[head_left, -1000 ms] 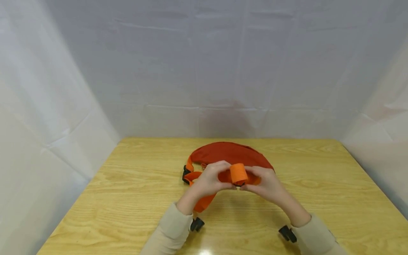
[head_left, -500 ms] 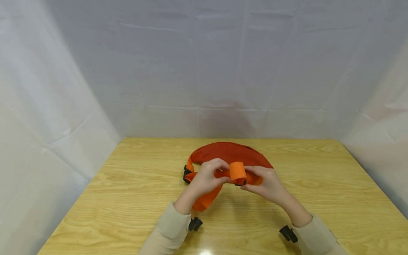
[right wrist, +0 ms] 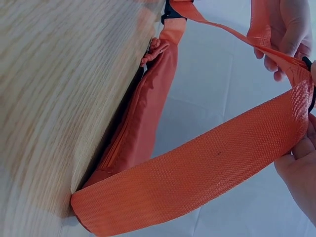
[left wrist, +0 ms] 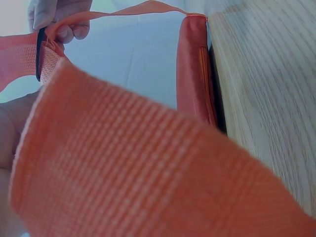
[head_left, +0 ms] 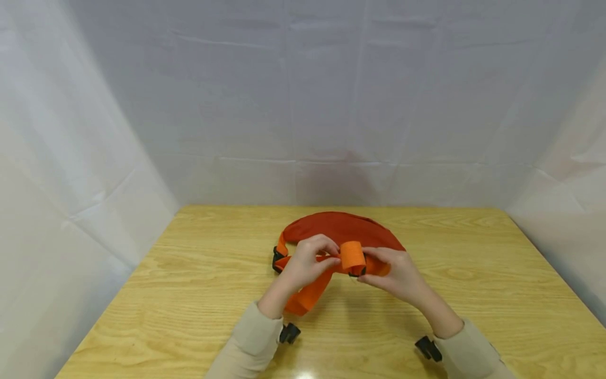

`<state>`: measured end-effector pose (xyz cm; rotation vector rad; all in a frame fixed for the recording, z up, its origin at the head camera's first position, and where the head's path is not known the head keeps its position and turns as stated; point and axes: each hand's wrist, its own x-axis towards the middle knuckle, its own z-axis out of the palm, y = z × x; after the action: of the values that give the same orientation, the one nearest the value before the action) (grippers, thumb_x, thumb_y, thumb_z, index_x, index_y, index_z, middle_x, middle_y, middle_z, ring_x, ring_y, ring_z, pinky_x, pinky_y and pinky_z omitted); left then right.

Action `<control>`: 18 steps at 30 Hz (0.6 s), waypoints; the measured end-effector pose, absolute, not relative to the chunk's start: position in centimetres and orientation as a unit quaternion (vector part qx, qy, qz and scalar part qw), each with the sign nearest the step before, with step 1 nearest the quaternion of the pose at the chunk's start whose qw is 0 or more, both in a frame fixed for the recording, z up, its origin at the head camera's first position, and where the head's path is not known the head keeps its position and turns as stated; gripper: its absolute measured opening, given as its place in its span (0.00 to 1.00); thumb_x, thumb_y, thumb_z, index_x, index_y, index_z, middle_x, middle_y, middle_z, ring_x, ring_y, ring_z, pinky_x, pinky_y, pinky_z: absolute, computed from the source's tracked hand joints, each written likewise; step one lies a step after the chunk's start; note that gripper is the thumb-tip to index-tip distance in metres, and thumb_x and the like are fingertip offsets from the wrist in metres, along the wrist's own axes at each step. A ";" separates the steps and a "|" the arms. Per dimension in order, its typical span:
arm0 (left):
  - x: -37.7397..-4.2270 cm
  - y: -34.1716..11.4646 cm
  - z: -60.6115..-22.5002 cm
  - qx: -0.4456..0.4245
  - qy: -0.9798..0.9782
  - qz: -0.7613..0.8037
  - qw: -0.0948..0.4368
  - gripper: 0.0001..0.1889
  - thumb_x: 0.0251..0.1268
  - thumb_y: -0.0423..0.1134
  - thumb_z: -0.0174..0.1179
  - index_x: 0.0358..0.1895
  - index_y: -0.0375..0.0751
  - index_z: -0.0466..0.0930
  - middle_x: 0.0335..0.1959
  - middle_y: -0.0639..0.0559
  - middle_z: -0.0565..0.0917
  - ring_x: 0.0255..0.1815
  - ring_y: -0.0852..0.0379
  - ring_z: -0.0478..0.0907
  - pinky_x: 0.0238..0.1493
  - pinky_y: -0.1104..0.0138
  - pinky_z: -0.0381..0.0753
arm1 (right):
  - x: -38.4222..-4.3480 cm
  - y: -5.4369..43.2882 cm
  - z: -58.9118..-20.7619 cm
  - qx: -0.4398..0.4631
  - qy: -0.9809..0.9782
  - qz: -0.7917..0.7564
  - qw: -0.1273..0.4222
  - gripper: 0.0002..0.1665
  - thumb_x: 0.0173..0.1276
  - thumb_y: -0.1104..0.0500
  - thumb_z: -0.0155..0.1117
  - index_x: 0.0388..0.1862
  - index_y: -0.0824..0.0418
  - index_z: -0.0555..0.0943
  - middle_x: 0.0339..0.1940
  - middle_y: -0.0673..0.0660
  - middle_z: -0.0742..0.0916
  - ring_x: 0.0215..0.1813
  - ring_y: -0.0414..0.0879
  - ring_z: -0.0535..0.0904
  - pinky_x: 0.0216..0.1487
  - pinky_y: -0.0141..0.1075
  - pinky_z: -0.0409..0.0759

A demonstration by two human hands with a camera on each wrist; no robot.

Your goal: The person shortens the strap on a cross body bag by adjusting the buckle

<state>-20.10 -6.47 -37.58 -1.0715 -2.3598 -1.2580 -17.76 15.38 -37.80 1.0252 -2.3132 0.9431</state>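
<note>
A red waist bag (head_left: 338,226) lies on the table, its orange strap (head_left: 310,295) raised toward the hands. The left hand (head_left: 306,263) pinches the strap between thumb and fingers, left of a raised webbing loop (head_left: 352,255). My right hand (head_left: 395,271) grips the strap at a black slider (head_left: 357,271), which sits just below that loop. In the right wrist view, the right hand (right wrist: 301,173) is at the slider (right wrist: 307,81), and the strap (right wrist: 197,168) sweeps back to the bag (right wrist: 153,108). Webbing (left wrist: 123,163) covers much of the left wrist view.
A black buckle (head_left: 276,259) joins the strap at the bag's left end. Dark wrist-camera pieces (head_left: 290,332) show by the cuffs. The wooden table (head_left: 213,295) meets white sheeting (head_left: 303,131) behind and at both sides.
The left hand has drawn a little left, away from the slider and loop, and pinches the strap there. The right hand stays in place; the strap's hanging bend has shifted slightly.
</note>
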 end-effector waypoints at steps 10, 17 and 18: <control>-20.0 -6.4 -37.6 -0.356 -0.817 -0.436 0.126 0.06 0.49 0.32 0.64 0.31 0.39 0.77 0.33 0.52 0.77 0.35 0.59 0.75 0.38 0.71 0.75 | -17.7 15.3 -37.7 0.373 -0.836 0.332 0.229 0.30 0.39 0.62 0.75 0.45 0.68 0.78 0.38 0.58 0.83 0.36 0.46 0.78 0.32 0.34 0.77; -20.0 -6.4 -37.4 -0.348 -0.828 -0.427 0.102 0.05 0.51 0.31 0.63 0.31 0.38 0.76 0.34 0.52 0.76 0.36 0.59 0.74 0.38 0.70 0.75 | -17.6 15.3 -37.6 0.378 -0.833 0.329 0.233 0.31 0.38 0.62 0.76 0.45 0.70 0.78 0.39 0.60 0.83 0.38 0.48 0.79 0.33 0.36 0.77; -20.0 -6.4 -37.4 -0.349 -0.828 -0.427 0.100 0.05 0.52 0.31 0.62 0.30 0.38 0.75 0.34 0.52 0.76 0.36 0.59 0.74 0.38 0.68 0.75 | -17.6 15.3 -37.6 0.379 -0.833 0.327 0.234 0.31 0.38 0.62 0.76 0.45 0.70 0.78 0.39 0.60 0.83 0.38 0.48 0.79 0.33 0.36 0.77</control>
<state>-19.99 -6.37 -37.38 -1.0318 -2.4480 -1.2619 -17.60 15.30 -37.56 1.0393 -2.2878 0.8990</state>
